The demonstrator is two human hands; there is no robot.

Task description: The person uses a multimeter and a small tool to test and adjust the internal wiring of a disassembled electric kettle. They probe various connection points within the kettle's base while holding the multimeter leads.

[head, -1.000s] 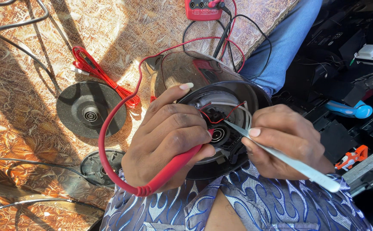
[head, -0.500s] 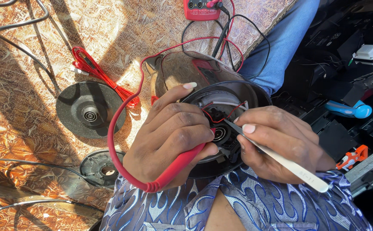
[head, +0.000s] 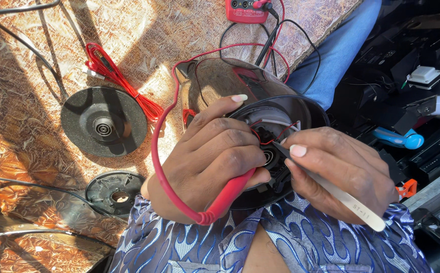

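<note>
An upturned steel electric kettle [head: 230,83] rests against my lap, its open black underside [head: 311,108] showing red and white wires [head: 275,132]. My left hand [head: 215,162] lies over that underside and grips a red meter probe [head: 230,194], its tip pressed into the middle of the base. My right hand [head: 346,172] pinches silver tweezers [head: 341,194], their points touching the wiring beside the probe tip. The probe's red lead [head: 162,136] loops round my left hand.
A red multimeter [head: 245,10] sits at the top on the patterned brown cloth [head: 38,151]. A round black kettle stand [head: 104,121], a coiled red cable [head: 111,76] and a removed black base cover [head: 115,192] lie left. Dark clutter, a blue tool [head: 397,137] and an orange clip fill the right.
My right hand has slid the tweezers left, deeper into the kettle's underside toward the probe tip. The red lead's loop has shifted slightly right. My left hand stays put.
</note>
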